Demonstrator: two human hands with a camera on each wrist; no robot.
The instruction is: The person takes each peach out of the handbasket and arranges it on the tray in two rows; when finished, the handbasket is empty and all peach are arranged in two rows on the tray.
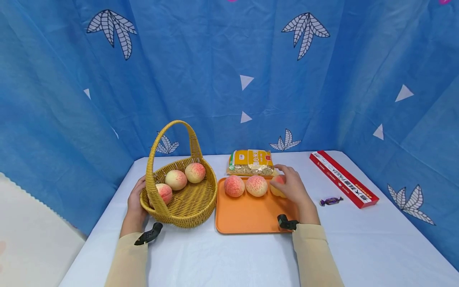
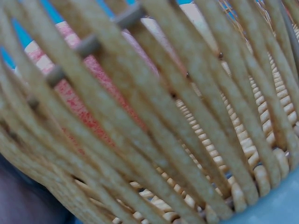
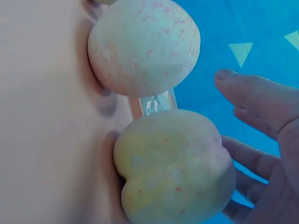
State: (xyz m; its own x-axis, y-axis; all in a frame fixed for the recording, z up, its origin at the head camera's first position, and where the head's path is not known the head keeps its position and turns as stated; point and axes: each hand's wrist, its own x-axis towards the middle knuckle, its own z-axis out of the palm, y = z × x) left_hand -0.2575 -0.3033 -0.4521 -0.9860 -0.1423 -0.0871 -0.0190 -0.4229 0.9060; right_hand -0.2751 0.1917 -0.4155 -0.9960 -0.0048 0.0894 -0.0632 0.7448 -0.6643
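A yellow wicker basket point(image 1: 201, 213) with a tall handle stands on the left. Inside it lie 3 peaches, among them a pale one point(image 1: 175, 180), a speckled one point(image 1: 195, 172) and a pinker one point(image 2: 84, 109) seen through the weave. My left hand point(image 1: 135, 205) grips the basket's left rim; part of its fingers is hidden. On an orange tray point(image 1: 247, 217) three more peaches sit in a row: a red one point(image 1: 234, 186), a paler one point(image 1: 256, 186) and a yellowish one point(image 3: 175, 168). At that yellowish peach is my right hand point(image 1: 294, 187), thumb lifted and fingers spread along its far side.
Behind the tray lies a yellow bag of grain point(image 1: 251, 161). To the right are a purple wrapped candy point(image 1: 331, 201) and a long red pasta box point(image 1: 344, 179) set at a slant. A blue curtain point(image 1: 211, 79) hangs behind the white table point(image 1: 222, 259).
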